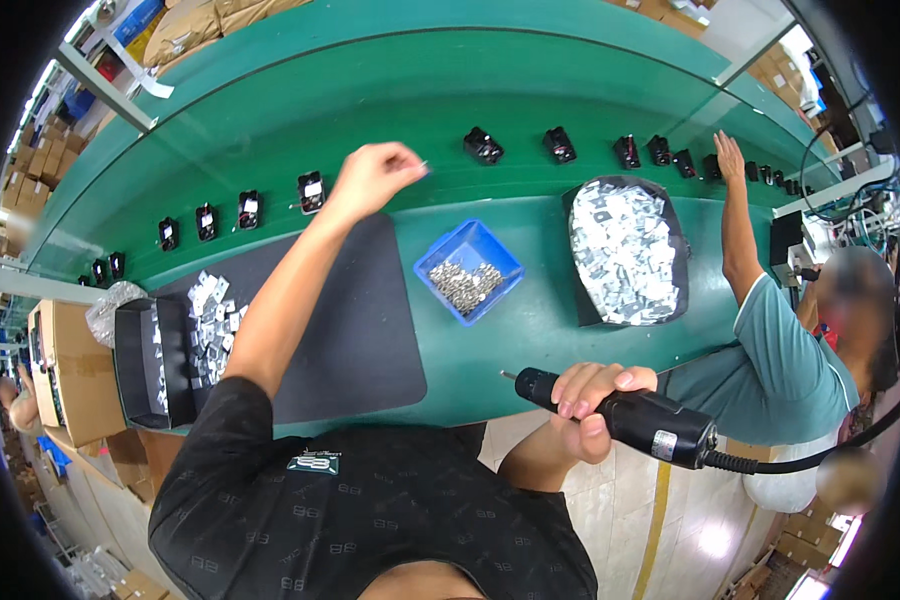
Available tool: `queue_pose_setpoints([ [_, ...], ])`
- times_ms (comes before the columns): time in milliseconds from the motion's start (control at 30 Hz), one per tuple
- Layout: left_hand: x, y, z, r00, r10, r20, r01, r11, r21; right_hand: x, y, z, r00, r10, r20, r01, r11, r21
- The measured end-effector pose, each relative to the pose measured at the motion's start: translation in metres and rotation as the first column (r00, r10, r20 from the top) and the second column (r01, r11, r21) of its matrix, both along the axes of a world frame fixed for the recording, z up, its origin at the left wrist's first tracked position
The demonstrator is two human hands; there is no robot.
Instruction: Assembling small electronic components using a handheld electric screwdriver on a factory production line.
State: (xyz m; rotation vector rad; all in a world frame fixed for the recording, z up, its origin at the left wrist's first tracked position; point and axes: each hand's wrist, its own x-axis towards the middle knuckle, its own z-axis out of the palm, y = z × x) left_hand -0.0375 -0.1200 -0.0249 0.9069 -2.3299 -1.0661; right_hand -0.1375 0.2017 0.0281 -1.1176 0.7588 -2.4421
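My right hand (588, 405) is wrapped round a black electric screwdriver (662, 425), whose bit points left past the bench's front edge. A black cord runs from its rear. Stretched over the bench, my left hand (375, 178) is closed in a pinch beside the green belt; a tiny bright thing shows at the fingertips, too small to name. Just left of that hand lies a small black part (312, 190) with a white face. A blue tray (506, 238) holding many small metal screws (465, 286) stands to its lower right.
Small black parts (483, 145) line the green belt (400, 120). A black box (682, 250) of white-and-grey pieces stands right; a black bin (140, 375), loose pieces (213, 330) and a dark mat (355, 330) lie left. A co-worker's hand (729, 160) reaches toward the belt.
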Motion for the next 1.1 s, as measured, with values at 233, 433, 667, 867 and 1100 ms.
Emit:
queue_pose_setpoints([
  [233,-0.113,-0.033,-0.044,0.981,0.193,-0.002,-0.192,0.978,0.077,-0.002,0.01,-0.001,0.996,-0.093,0.01,0.092,0.992,0.092],
  [433,-0.126,-0.034,-0.07,0.954,0.275,0.12,-0.281,0.959,0.031,-0.009,0.011,-0.004,0.992,-0.124,-0.001,0.123,0.982,0.142],
  [667,-0.127,-0.039,-0.084,0.954,0.296,0.045,-0.298,0.954,0.04,-0.01,0.008,-0.004,0.993,-0.12,-0.017,0.121,0.98,0.157],
  [867,-0.124,-0.055,-0.087,0.99,0.142,0.005,-0.142,0.985,0.102,-0.005,0.007,0.0,0.991,-0.108,0.075,0.098,0.987,0.127],
  [1100,-0.122,-0.031,-0.065,0.995,0.051,0.085,-0.031,0.973,-0.229,-0.003,0.006,0.001,0.988,-0.126,0.092,0.111,0.981,0.157],
])
